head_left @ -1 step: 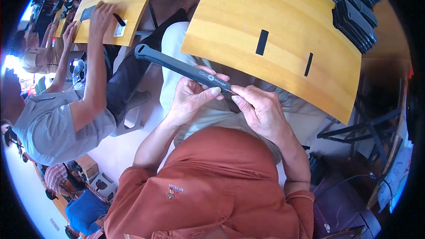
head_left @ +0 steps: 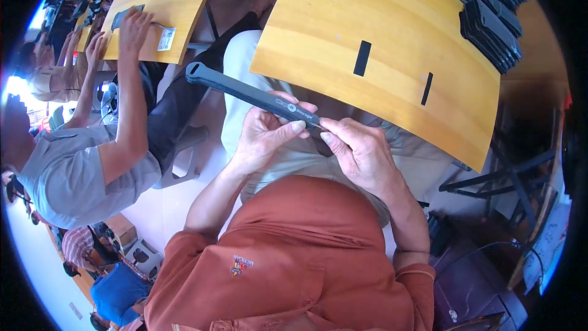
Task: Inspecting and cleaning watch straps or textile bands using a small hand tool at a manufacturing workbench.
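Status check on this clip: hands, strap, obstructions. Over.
Left hand gripping dark grey strap near its lower end. Right hand at that end, exact grip unclear. Strap slanting up-left, slotted end free. Nothing visibly blocking either hand.

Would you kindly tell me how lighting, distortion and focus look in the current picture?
Head view: the fisheye bows the edges of the table, with black corners; head view: glare washes out the far left, while the area under the table at right is dim; head view: the left hand, right hand and held strip look fairly sharp, the co-worker's hand softer.
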Demonstrator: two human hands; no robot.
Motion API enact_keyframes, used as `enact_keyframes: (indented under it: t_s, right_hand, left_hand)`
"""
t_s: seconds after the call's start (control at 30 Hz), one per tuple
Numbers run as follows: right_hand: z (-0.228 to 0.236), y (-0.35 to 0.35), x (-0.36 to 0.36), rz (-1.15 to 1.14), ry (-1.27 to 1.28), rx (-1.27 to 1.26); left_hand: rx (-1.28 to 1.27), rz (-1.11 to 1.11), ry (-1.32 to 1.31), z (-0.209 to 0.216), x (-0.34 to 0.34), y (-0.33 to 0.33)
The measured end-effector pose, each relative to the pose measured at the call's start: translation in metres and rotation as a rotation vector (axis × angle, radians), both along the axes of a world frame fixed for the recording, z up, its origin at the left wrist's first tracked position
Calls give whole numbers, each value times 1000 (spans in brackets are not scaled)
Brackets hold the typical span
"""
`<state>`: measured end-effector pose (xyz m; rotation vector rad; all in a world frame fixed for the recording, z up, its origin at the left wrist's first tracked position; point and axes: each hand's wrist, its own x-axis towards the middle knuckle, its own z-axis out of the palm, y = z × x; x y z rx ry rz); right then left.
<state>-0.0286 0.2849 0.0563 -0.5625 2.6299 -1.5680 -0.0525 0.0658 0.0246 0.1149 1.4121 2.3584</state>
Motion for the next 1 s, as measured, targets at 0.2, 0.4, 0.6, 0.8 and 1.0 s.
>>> enact_keyframes:
  t_s: [0.2,0.4,0.6,0.8,1.0]
  right_hand:
    - [0,1,5,7,23,7]
    - [-5,0,10,-23,80,24]
    - [-7,-1,12,-73,102,-34]
    - [-11,-1,13,-78,118,-9]
    - [-16,-7,17,-131,192,97]
  left_hand:
    - [-45,31,49,0,6,2]
    - [-85,77,81,-1,10,5]
    - [-97,96,89,1,11,8]
    - [-100,113,89,-2,14,11]
    - [-175,178,117,-1,20,19]
